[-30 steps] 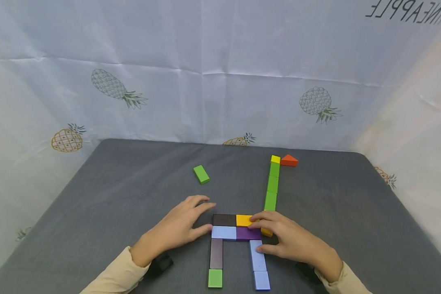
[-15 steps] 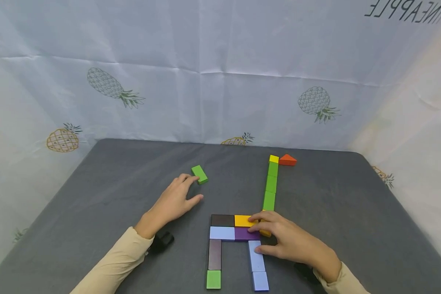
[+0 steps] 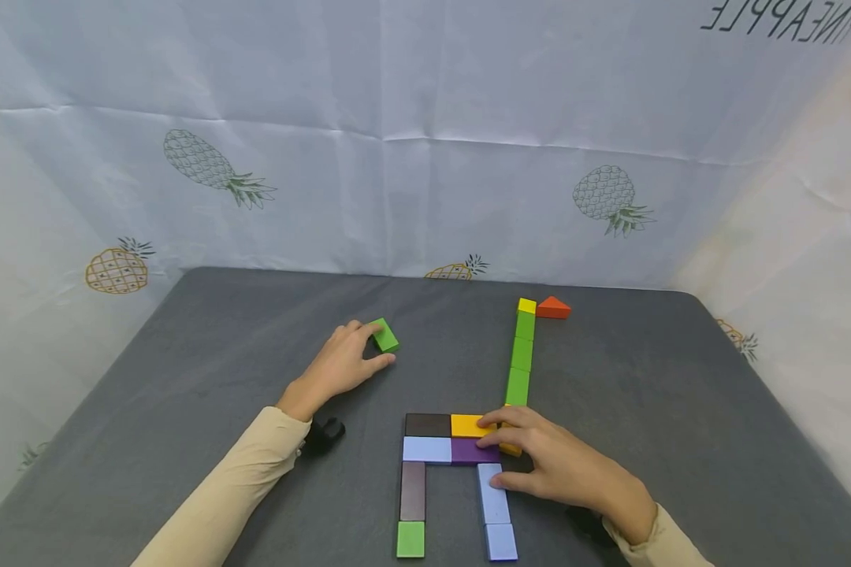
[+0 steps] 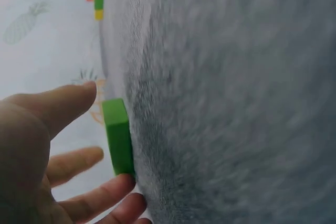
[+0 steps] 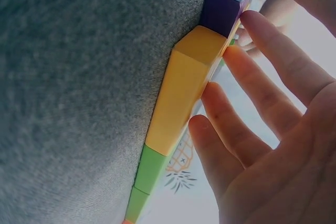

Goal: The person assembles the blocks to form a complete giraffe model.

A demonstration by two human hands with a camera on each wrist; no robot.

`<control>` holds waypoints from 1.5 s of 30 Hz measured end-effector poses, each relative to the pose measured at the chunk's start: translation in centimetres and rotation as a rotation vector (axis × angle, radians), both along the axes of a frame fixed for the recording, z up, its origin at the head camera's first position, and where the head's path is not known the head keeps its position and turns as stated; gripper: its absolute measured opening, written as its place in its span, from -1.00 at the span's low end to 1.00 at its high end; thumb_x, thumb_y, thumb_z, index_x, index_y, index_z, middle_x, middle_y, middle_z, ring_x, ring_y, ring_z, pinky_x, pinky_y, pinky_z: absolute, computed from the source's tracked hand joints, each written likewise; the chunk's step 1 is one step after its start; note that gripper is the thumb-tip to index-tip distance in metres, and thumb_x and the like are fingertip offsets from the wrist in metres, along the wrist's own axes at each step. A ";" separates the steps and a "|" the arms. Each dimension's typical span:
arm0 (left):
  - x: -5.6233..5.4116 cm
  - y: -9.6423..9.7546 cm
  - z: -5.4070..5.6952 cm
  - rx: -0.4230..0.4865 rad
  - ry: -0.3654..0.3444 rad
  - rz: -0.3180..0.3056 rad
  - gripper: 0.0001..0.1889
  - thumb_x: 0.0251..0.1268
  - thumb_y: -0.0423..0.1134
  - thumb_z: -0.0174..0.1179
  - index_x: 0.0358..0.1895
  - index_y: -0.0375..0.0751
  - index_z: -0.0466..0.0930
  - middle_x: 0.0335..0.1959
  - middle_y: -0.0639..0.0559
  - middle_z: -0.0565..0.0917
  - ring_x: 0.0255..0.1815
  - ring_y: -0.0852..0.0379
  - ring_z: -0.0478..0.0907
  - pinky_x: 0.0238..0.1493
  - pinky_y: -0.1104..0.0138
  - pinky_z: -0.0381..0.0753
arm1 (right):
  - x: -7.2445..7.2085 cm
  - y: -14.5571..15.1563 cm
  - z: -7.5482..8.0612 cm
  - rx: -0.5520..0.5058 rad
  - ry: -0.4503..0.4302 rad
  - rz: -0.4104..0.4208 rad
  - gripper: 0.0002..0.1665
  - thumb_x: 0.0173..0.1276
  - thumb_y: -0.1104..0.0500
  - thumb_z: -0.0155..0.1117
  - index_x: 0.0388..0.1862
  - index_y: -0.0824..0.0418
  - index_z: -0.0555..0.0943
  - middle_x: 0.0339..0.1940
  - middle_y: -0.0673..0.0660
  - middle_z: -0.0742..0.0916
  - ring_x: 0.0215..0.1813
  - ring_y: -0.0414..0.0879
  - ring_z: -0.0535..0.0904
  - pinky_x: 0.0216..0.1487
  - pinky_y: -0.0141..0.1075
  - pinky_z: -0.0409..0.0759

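A loose green block (image 3: 387, 339) lies flat on the grey cloth, left of the column of blocks. Reaching over it, my left hand (image 3: 336, 364) has its thumb and fingers spread around the block. The left wrist view shows a fingertip at the far end of that green block (image 4: 119, 137), while the thumb stays apart from it. My right hand (image 3: 566, 466) rests its fingertips lightly on the arranged blocks, near the yellow block (image 3: 466, 425), the purple block (image 3: 472, 450) and a light blue block (image 3: 495, 504). Its fingers are extended and grip nothing.
A column of green blocks (image 3: 521, 354) topped by a small yellow block (image 3: 527, 305) runs toward the back. Beside its top lies a red triangular block (image 3: 553, 309). A black block (image 3: 428, 425) and a green block (image 3: 410, 539) belong to the flat arrangement. A pineapple-print curtain (image 3: 411, 205) hangs behind.
My left hand has left the arrangement's left edge and moved up to the loose green block, its fingers now around it. The right hand has stayed in place.
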State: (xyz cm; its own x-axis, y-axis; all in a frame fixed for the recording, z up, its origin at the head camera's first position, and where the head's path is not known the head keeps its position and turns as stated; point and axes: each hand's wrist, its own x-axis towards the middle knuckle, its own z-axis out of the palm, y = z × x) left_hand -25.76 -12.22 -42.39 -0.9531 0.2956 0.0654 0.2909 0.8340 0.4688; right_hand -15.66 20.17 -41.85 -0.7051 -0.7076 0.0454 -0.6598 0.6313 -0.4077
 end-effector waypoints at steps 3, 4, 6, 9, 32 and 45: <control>-0.4 0.0 0.0 -0.034 -0.003 -0.023 -0.34 0.33 0.02 0.28 0.44 -0.14 0.37 0.17 -0.30 0.52 0.02 -0.19 0.44 0.03 -0.04 0.44 | 0.0 -0.1 0.1 0.005 -0.011 -0.004 -0.58 0.30 -0.14 0.39 0.07 0.00 0.70 0.27 -0.06 0.58 0.27 -0.07 0.48 0.22 -0.11 0.55; -0.5 0.0 0.0 -0.043 -0.005 -0.027 -0.34 0.33 0.01 0.28 0.45 -0.11 0.36 0.17 -0.30 0.51 0.00 -0.18 0.43 0.02 -0.03 0.43 | 0.0 -0.1 0.1 0.006 -0.013 -0.004 -0.58 0.30 -0.14 0.38 0.07 0.00 0.70 0.27 -0.06 0.58 0.27 -0.07 0.48 0.22 -0.11 0.55; -0.7 0.0 0.1 -0.054 -0.013 -0.030 -0.35 0.33 0.02 0.28 0.45 -0.06 0.37 0.17 -0.29 0.49 -0.01 -0.16 0.42 0.01 -0.03 0.42 | 0.0 -0.1 0.1 0.009 -0.021 -0.006 -0.57 0.31 -0.14 0.38 0.07 0.00 0.70 0.27 -0.07 0.57 0.28 -0.07 0.47 0.22 -0.10 0.55; -0.8 0.1 0.1 -0.062 -0.020 -0.031 -0.38 0.34 0.02 0.27 0.43 -0.03 0.39 0.19 -0.28 0.48 0.01 -0.16 0.40 0.02 -0.03 0.42 | 0.0 -0.1 0.2 0.013 -0.029 -0.009 -0.57 0.30 -0.15 0.38 0.08 0.00 0.69 0.28 -0.07 0.57 0.28 -0.07 0.47 0.23 -0.09 0.55; -0.6 0.1 0.5 -0.011 -0.079 -0.104 -0.56 0.33 -0.34 0.16 0.26 -0.04 0.53 0.07 -0.22 0.54 -0.11 -0.06 0.44 -0.15 0.13 0.46 | -0.1 -0.1 0.3 0.020 -0.038 -0.025 -0.57 0.29 -0.14 0.40 0.08 -0.02 0.70 0.28 -0.08 0.57 0.29 -0.06 0.47 0.25 -0.06 0.53; -0.8 0.3 0.5 -0.026 -0.012 -0.133 -0.49 0.32 -0.28 0.27 0.30 -0.36 0.49 0.10 -0.23 0.61 -0.04 -0.05 0.52 -0.01 0.11 0.49 | -0.2 0.0 0.3 0.025 -0.062 -0.029 -0.56 0.29 -0.16 0.38 0.08 -0.02 0.69 0.28 -0.08 0.56 0.29 -0.07 0.46 0.24 -0.08 0.54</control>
